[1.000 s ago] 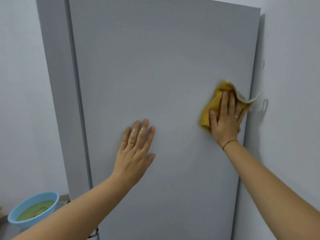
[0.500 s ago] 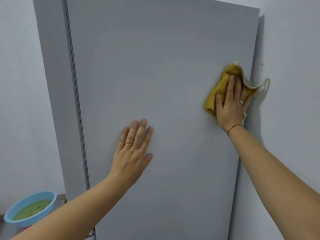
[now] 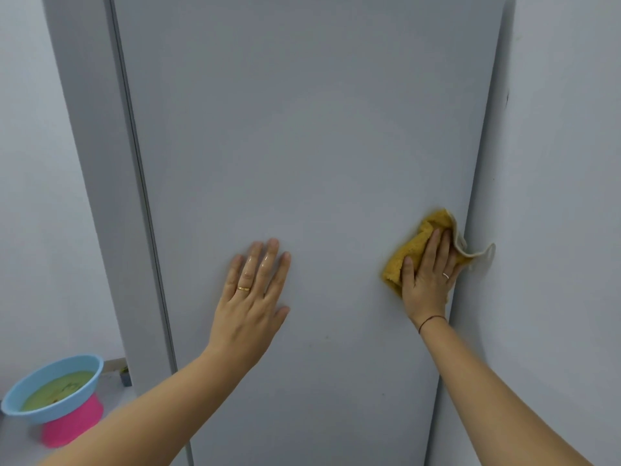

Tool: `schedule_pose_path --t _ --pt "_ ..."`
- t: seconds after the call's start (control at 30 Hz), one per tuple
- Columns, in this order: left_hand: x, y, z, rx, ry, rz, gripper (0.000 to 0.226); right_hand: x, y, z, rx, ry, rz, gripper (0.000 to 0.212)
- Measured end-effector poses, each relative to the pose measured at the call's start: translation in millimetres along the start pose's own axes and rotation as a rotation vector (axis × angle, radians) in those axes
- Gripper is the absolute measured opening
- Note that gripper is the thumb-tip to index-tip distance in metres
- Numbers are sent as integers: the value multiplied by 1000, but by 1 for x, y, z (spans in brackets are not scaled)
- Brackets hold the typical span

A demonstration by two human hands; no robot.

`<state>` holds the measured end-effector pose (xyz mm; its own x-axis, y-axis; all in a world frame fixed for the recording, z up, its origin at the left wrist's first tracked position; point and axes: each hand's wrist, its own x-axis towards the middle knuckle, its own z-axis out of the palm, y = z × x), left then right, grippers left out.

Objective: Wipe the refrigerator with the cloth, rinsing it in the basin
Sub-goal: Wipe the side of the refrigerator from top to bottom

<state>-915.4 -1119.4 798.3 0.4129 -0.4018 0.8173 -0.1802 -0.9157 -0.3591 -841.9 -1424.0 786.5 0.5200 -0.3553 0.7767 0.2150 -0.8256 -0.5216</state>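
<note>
Setting: we face a grey fridge [image 3: 319, 146] side panel set close against a pale wall [image 3: 564, 196].
Cloth [image 3: 408, 250]: yellow, bunched, flat against the panel's right edge; one pale corner flops toward the wall.
Right hand [image 3: 428, 280]: fingers spread, pressing the cloth, not clenched.
Left hand [image 3: 252, 297]: open, flat on the panel, holding nothing.
Basin [image 3: 50, 391]: blue, low left, with greenish water.
Handling: we judge the cloth soft, light and damp; a flat palm over its middle suits it best.

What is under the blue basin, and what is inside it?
The blue basin rests on a pink stand; what is under the stand is hidden. Inside is cloudy greenish water with dark specks. The basin's bottom cannot be seen.
</note>
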Motion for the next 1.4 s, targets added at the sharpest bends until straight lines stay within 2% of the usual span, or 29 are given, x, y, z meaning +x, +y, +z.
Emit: schedule_pose_path --t 0.3,0.4,0.53,0.7,1.0,1.27,1.4 --pt "-38 -14 8 -17 -23 28 88 -76 29 18 83 -109 294 80" --pt "-54 -15 13 0 -30 52 81 -113 37 30 146 -119 447 71" --pt "-77 -12 17 -13 -100 60 91 -162 37 48 228 -140 660 65" --pt "-96 -14 21 1 -143 104 94 -169 10 56 322 -42 805 61" --pt "-107 -35 15 32 -139 48 95 -135 -86 63 282 4 624 63" --pt "-139 -64 11 104 -103 -30 81 -178 -164 87 198 -58 336 70" --pt "-150 -74 6 107 -67 -70 76 -199 -191 99 119 -31 140 70"
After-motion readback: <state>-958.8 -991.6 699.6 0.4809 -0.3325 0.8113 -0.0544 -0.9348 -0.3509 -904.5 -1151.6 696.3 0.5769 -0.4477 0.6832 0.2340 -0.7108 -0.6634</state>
